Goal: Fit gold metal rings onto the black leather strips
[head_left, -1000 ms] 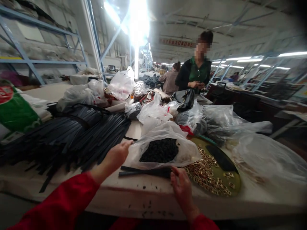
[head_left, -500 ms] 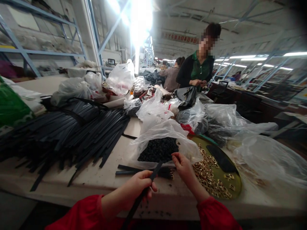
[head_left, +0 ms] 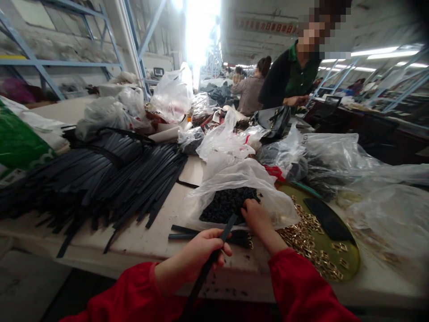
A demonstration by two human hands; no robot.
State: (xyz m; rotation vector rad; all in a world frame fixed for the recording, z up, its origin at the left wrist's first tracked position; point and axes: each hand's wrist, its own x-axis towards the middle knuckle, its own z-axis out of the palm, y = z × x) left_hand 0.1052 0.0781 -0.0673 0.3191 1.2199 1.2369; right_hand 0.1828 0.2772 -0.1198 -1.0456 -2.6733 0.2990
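My left hand [head_left: 201, 252] is closed round a long black strap [head_left: 219, 243] at the table's near edge, the strap's tip pointing up and away. My right hand [head_left: 255, 215] reaches into the mouth of a clear plastic bag [head_left: 268, 188] full of small black pieces [head_left: 224, 203]; its fingers are curled down among them and their tips are hidden. Two more black strips [head_left: 182, 232] lie flat on the table just beyond my left hand. Both my sleeves are red.
A big heap of black straps [head_left: 100, 179] covers the table's left. A round tray [head_left: 348, 264] of gold metal buckles [head_left: 311, 250] sits at right, with a dark flat piece on it. Plastic bags crowd the middle and right. A person in green and black stands across the table.
My left hand left the bag's edge and picked up a black strap. My right hand moved from the strips on the table up into the bag of black pieces.
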